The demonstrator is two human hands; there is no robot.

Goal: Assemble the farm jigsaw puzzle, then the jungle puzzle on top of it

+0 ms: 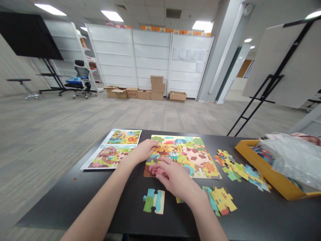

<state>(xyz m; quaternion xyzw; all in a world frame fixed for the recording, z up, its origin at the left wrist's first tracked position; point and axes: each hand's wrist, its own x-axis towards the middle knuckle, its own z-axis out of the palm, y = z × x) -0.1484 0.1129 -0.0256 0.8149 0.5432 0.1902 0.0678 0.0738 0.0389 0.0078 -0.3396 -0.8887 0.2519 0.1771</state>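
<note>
A colourful farm jigsaw puzzle (193,155) lies partly put together in the middle of the black table (75,197). My left hand (145,149) rests on the puzzle's left edge, fingers curled down against it. My right hand (174,177) lies flat on the puzzle's lower left corner, its fingers stretched out over a pink piece (154,169). A loose blue-and-green piece (154,201) lies near the table's front, just left of my right wrist. A yellow piece (222,199) lies to the right of that wrist.
A printed picture sheet (112,149) lies left of the puzzle. Several loose pieces (240,169) are spread to the right. A yellow box lid (273,179) with a clear plastic bag (293,157) stands at the right edge. An easel with a white board (281,60) stands behind.
</note>
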